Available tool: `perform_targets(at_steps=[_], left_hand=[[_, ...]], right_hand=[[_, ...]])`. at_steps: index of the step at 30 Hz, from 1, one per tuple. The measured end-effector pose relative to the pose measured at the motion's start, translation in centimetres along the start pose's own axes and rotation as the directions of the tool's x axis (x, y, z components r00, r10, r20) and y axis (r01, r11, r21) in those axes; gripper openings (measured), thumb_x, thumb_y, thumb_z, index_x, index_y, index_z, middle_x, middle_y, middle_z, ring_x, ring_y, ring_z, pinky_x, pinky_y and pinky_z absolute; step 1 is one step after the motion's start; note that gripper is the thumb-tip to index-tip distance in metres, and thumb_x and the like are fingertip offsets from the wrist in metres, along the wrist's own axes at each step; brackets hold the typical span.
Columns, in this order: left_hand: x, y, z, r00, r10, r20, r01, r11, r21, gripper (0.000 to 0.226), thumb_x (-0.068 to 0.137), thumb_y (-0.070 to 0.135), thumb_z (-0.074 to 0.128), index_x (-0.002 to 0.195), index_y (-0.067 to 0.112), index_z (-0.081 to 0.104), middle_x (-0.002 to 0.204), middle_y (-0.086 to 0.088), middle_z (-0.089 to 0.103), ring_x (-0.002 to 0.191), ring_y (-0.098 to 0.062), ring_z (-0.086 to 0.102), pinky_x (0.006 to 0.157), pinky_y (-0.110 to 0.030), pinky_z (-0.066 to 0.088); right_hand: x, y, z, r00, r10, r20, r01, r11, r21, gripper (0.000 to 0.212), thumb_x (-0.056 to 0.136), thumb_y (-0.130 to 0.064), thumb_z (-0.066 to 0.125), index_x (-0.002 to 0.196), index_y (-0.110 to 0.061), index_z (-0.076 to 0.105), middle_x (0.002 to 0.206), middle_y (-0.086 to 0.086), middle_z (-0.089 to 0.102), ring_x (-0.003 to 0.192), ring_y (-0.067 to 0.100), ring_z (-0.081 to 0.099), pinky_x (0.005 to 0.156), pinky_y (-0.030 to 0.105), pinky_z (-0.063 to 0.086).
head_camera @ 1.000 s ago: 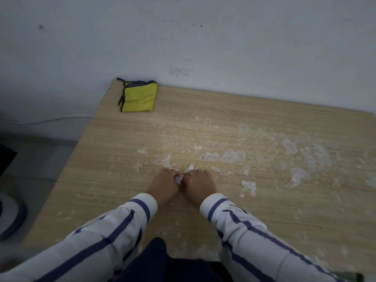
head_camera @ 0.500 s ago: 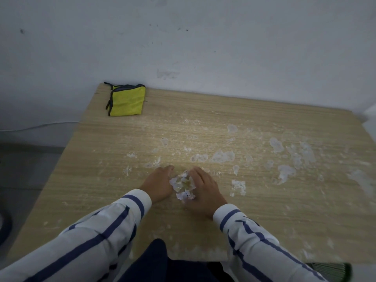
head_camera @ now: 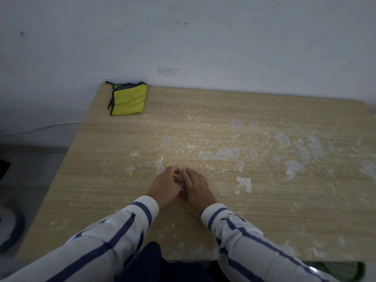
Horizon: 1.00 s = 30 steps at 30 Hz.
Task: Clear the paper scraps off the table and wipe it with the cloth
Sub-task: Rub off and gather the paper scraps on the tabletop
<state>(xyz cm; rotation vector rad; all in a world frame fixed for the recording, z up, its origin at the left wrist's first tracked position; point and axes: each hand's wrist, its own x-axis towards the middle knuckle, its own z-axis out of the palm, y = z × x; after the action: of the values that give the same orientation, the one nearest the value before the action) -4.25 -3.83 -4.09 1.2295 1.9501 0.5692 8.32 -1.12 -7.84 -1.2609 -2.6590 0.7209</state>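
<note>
My left hand (head_camera: 166, 186) and my right hand (head_camera: 196, 186) are pressed together on the middle front of the wooden table (head_camera: 97, 180). Between them they cup a small wad of white paper scraps (head_camera: 181, 186); only a sliver shows between the fingers. The left hand's fingers curl over the wad, and the right hand's fingers close in from the other side. A folded yellow cloth (head_camera: 128, 99) with a dark edge lies at the table's far left corner, by the wall, well away from both hands.
Whitish smears and flecks (head_camera: 227, 152) cover the table's middle and right. A white wall runs behind the table. A cable (head_camera: 40, 129) and a round object (head_camera: 10, 226) are on the floor at left. A green thing (head_camera: 335, 271) sits below the front right edge.
Half a second ago the scraps lay visible between my parted hands. Now both hands have closed together over them, hiding almost all of the wad.
</note>
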Motion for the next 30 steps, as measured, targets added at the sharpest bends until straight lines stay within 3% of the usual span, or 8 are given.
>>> perform_targets(at_steps=[2,5,11,15,19,23,27,30], left_hand=[[0.1,-0.3,-0.1,1.000,-0.013,-0.010,0.013,1.000,-0.009,0.029,0.086,0.021,0.060,0.115,0.015,0.056,0.104,-0.003,0.065,0.085,-0.015,0.056,0.068,-0.022,0.041],[0.2,-0.3,-0.1,1.000,-0.021,0.012,0.020,0.999,0.034,0.024,0.088,0.021,0.059,0.111,0.012,0.061,0.103,-0.004,0.067,0.086,-0.016,0.058,0.072,-0.023,0.042],[0.5,-0.3,-0.2,0.993,-0.107,0.053,0.109,0.993,-0.045,0.030,0.084,0.017,0.063,0.114,0.014,0.061,0.107,-0.002,0.066,0.096,-0.017,0.060,0.083,-0.028,0.050],[0.4,-0.3,-0.4,0.990,-0.098,0.100,0.110,0.987,-0.121,0.034,0.079,0.014,0.067,0.113,0.015,0.063,0.101,-0.001,0.068,0.094,-0.017,0.061,0.088,-0.037,0.053],[-0.1,0.5,-0.4,0.986,0.029,0.165,-0.003,0.988,-0.152,0.031,0.084,0.018,0.059,0.116,0.020,0.063,0.101,-0.003,0.068,0.090,-0.020,0.062,0.083,-0.039,0.054],[-0.4,1.2,0.3,0.969,0.153,0.197,-0.125,0.981,-0.147,0.018,0.077,0.011,0.066,0.094,0.016,0.069,0.082,-0.007,0.070,0.073,-0.022,0.063,0.067,-0.032,0.052],[-0.2,0.9,1.2,0.980,0.131,0.153,-0.124,0.991,-0.058,0.008,0.079,0.007,0.060,0.077,0.012,0.065,0.065,0.001,0.063,0.055,-0.010,0.055,0.047,-0.009,0.038],[0.0,0.9,1.4,0.993,0.055,0.105,-0.052,0.998,-0.035,0.011,0.081,0.009,0.058,0.077,0.016,0.065,0.066,0.001,0.063,0.054,-0.009,0.053,0.043,-0.009,0.035]], right_hand=[[0.0,-0.1,0.1,0.999,0.011,-0.049,-0.015,0.997,-0.080,0.052,0.084,-0.035,0.045,0.131,-0.011,0.047,0.125,0.013,0.058,0.113,0.035,0.056,0.091,0.050,0.045],[0.1,-0.1,0.0,0.993,-0.021,-0.113,0.004,0.989,-0.151,0.041,0.075,-0.027,0.070,0.113,-0.019,0.056,0.106,0.004,0.065,0.091,0.028,0.063,0.070,0.041,0.052],[0.8,0.3,-0.1,0.998,-0.039,-0.039,0.035,0.994,-0.099,0.028,0.081,-0.019,0.041,0.095,-0.006,0.062,0.100,0.015,0.061,0.090,0.035,0.054,0.075,0.042,0.048],[2.2,0.1,-1.5,0.997,0.047,0.055,-0.050,0.997,0.055,0.014,0.080,0.000,0.052,0.078,-0.006,0.064,0.094,0.017,0.057,0.086,0.026,0.049,0.074,0.027,0.034],[2.8,0.2,-2.5,0.963,0.259,0.071,-0.267,0.950,0.161,0.014,0.081,-0.010,0.055,0.081,-0.005,0.068,0.092,0.012,0.062,0.073,0.019,0.049,0.052,0.018,0.030],[2.5,0.0,-3.2,0.901,0.427,0.074,-0.416,0.805,0.424,0.017,0.083,-0.009,0.052,0.082,-0.007,0.069,0.090,0.009,0.069,0.072,0.024,0.059,0.056,0.029,0.046],[2.3,-0.3,-3.1,0.806,0.570,0.159,-0.530,0.575,0.624,0.010,0.082,-0.011,0.057,0.078,-0.011,0.066,0.086,0.012,0.071,0.063,0.030,0.064,0.052,0.034,0.054],[2.1,-0.6,-4.1,0.811,0.536,0.233,-0.549,0.561,0.619,0.013,0.084,-0.015,0.056,0.082,-0.010,0.068,0.082,0.014,0.071,0.057,0.026,0.064,0.051,0.034,0.054]])
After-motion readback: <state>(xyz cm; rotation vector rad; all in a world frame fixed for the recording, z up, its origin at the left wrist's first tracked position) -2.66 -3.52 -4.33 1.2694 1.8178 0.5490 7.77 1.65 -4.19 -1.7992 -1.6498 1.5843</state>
